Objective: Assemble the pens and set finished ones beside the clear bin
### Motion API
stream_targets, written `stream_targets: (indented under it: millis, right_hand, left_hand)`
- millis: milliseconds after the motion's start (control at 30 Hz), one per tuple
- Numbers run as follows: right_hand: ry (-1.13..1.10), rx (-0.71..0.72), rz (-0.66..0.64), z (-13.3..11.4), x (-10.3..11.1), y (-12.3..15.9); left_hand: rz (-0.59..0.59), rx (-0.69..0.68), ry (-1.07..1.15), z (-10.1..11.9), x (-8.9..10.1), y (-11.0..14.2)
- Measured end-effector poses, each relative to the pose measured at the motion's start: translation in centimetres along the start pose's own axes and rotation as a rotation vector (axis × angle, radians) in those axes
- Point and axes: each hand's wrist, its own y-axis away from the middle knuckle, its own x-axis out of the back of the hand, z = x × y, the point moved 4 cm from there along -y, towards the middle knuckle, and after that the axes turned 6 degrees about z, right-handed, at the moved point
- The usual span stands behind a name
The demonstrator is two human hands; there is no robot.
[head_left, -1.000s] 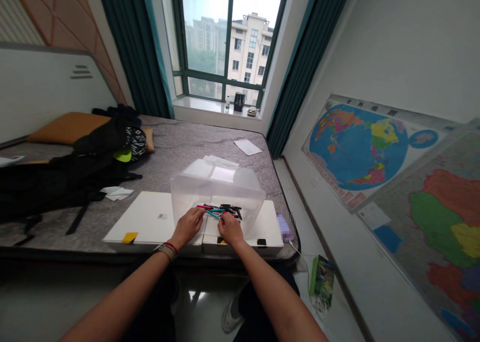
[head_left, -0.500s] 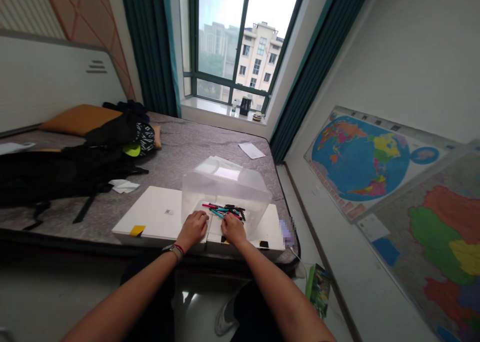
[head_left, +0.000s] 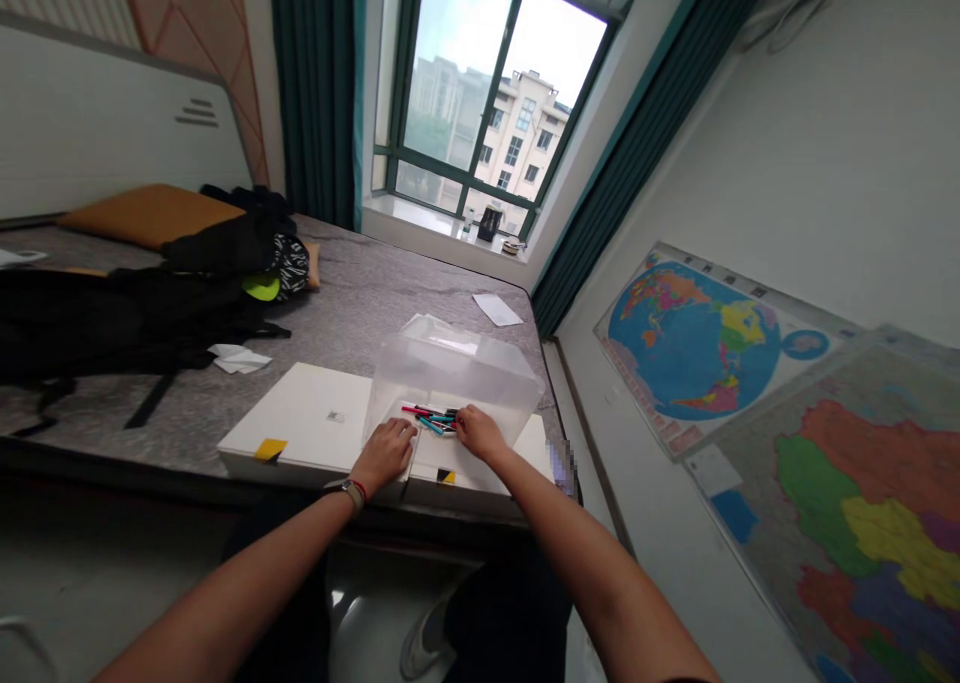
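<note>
A clear plastic bin lies tipped on its side on white boards at the bed's near edge. Several coloured pens lie in its mouth. My left hand rests with curled fingers at the bin's front left, touching the board by the pens. My right hand reaches into the bin's mouth, fingers closed over the right end of the pen pile; what they grip is hidden.
A black backpack and clothes lie on the grey mattress at left, with an orange pillow behind. Loose paper lies further back. A window sill holds small items. World maps lean at right.
My right hand moved forward into the bin onto the pens. The left hand stayed put. The view shifted right and tilted.
</note>
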Motion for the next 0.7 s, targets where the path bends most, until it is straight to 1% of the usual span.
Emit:
stream_targets:
  millis: [67, 100, 167, 233, 367, 533, 700]
  right_hand:
    - [0.060, -0.057, -0.046, 0.8, 0.9, -1.3]
    - [0.089, -0.073, -0.102, 1.1, 1.1, -2.0]
    - [0.114, -0.068, -0.212, 1.3, 1.0, -3.3]
    - [0.112, -0.047, -0.264, 1.2, 0.8, -4.2]
    - [0.102, -0.034, -0.262, 0.9, 0.0, -4.8]
    - [0.083, -0.062, -0.202, 1.1, -0.8, -4.1]
    - [0.073, -0.079, -0.150, 1.5, -1.2, -3.7]
  left_hand:
    - [-0.006, -0.001, -0.001, -0.1, 0.0, 0.0]
    - [-0.007, 0.000, -0.002, -0.1, 0.0, 0.1]
    - [-0.007, -0.001, -0.001, -0.2, -0.1, 0.1]
    - [-0.003, -0.003, -0.001, -0.2, -0.2, 0.2]
    - [0.007, -0.002, -0.017, -0.3, -0.5, 0.3]
    - [0.018, -0.017, -0.035, -0.4, -0.5, 0.3]
    - [0.039, -0.008, -0.003, -0.5, -0.5, 0.4]
